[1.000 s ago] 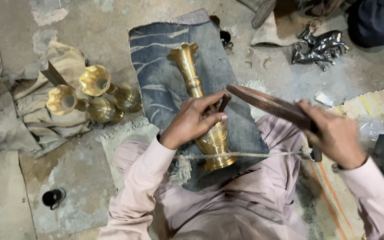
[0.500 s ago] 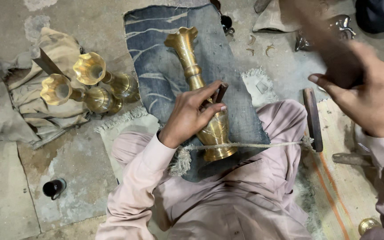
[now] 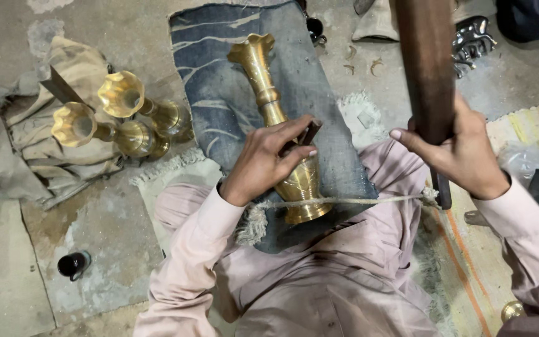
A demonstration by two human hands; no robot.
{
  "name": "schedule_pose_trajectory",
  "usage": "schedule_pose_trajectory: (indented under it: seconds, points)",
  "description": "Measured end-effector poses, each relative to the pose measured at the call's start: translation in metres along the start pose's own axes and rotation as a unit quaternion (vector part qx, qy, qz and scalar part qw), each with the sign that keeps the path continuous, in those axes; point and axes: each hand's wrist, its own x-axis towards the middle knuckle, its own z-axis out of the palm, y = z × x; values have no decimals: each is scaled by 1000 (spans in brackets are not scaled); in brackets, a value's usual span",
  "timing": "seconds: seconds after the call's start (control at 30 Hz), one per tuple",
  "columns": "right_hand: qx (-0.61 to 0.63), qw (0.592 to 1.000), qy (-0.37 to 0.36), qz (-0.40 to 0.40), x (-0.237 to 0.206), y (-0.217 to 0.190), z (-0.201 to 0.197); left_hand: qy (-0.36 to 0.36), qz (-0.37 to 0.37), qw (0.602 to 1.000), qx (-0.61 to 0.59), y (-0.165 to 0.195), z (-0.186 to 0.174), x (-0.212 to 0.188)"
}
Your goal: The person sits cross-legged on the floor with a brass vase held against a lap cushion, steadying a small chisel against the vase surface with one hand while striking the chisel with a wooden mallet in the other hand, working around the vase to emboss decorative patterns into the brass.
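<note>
Raised further since half a second ago, my right hand (image 3: pixel 463 150) grips the wooden mallet (image 3: pixel 425 68) overhead while left fingers (image 3: pixel 282 140) clamp the punch (image 3: pixel 307 133) against the brass vase (image 3: pixel 282 131) lying on denim cloth (image 3: pixel 219 81); mid-chasing, next blow needs squareness.

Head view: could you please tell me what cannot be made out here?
- Tool tip against the brass vase: hidden under the left hand.
- Top of the wooden stick in the right hand: cut off by the upper edge.
- Silvery object: partly behind the stick.

Brass vase (image 3: pixel 274 118) lies lengthwise on blue cloth (image 3: pixel 219 75).
</note>
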Motion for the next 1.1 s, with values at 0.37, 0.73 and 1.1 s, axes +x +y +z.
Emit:
schedule_pose_trajectory:
  seconds: [0.37,0.73,1.1]
  points:
    - [-49,997,21,-56,1,-3,-11,-4,26,1000,10,1,1,-3]
    - [45,995,-33,79,-4,2,5,-23,30,999,-4,1,2,-1]
    - [25,998,-9,53,-14,17,0,-34,39,998,-26,-1,1,-2]
